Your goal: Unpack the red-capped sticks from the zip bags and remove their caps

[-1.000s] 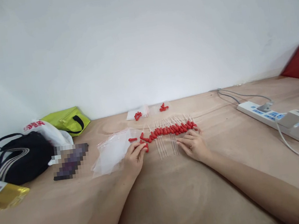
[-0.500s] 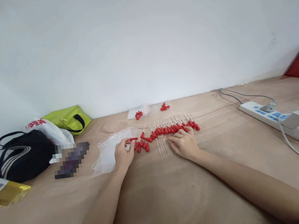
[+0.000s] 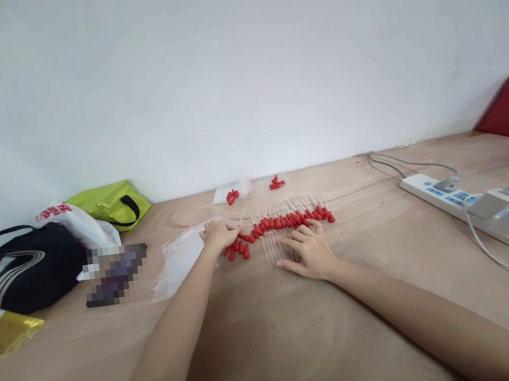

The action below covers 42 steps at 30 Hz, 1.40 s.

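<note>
My left hand (image 3: 219, 235) reaches over the left end of a row of red rubber bulbs (image 3: 277, 222), its fingertips closed on a red rubber bulb (image 3: 243, 230) that they mostly cover. My right hand (image 3: 311, 250) lies palm down with fingers and thumb apart, resting over thin clear tubes (image 3: 269, 253) in front of the row. More thin tubes (image 3: 300, 204) point away behind the bulbs. A small group of loose red bulbs (image 3: 238, 251) lies below the left hand. Clear zip bags (image 3: 175, 265) are spread to its left, partly under the wrist.
Two small zip bags with red bulbs (image 3: 233, 197) (image 3: 276, 182) lie near the wall. At right is a white power strip (image 3: 435, 190) with plugs and cables. A black bag (image 3: 45, 265), a lime-green pouch (image 3: 110, 202) and a gold packet (image 3: 12, 331) stand at left.
My left hand has moved forward and right from beside the loose bulbs to the row's left end. My right hand's thumb has spread away from its fingers. The view has shifted slightly.
</note>
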Tool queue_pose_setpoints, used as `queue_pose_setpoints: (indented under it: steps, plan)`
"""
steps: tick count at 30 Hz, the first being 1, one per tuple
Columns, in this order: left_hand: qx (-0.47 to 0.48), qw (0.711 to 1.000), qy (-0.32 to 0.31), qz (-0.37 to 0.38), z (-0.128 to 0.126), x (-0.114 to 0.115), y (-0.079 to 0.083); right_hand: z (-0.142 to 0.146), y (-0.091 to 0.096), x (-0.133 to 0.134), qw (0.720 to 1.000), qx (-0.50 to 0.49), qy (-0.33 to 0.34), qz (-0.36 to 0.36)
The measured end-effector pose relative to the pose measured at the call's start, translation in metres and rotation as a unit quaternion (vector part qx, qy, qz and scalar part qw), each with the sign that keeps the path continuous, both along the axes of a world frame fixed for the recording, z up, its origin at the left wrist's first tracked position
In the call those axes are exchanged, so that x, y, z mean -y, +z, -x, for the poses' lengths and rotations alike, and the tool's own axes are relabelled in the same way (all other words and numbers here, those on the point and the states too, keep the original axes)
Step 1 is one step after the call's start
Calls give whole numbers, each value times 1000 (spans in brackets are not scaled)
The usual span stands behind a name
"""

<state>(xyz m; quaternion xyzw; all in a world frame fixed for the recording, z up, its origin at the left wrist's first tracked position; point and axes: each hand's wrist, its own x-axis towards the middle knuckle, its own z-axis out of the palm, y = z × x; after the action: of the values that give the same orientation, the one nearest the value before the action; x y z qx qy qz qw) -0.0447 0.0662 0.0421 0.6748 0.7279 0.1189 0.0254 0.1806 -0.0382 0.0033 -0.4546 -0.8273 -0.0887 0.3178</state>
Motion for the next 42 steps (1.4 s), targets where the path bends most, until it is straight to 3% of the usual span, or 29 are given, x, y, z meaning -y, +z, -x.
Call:
queue_pose_setpoints:
  steps: [4, 8, 10, 13, 18, 27, 33, 42]
  plan:
    - [-5, 1000, 15, -10, -3, 0, 1, -10, -2, 5, 999, -44, -11, -1]
    - [-16, 996, -5, -87, -4, 29, 3, -21, -6, 9, 996, -83, -26, -9]
    - [-19, 979, -95, -180, -6, 50, -1, -25, -9, 9, 994, -98, -39, -26]
    - [-7, 944, -222, -243, -11, 77, -14, -27, -9, 10, 992, -103, -44, -62]
    - [4, 898, -325, -296, -23, 93, -31, -23, -3, 8, 996, -31, 0, -80]
    - [18, 887, -350, -300, -32, 94, -28, -15, -9, -4, 996, -17, 41, -77]
    - [12, 871, -397, -290, -32, 94, -29, -17, -8, 0, 994, -23, 73, -77]
    - [23, 862, -410, -298, -30, 98, -28, -18, -4, 6, 992, -27, 89, -87]
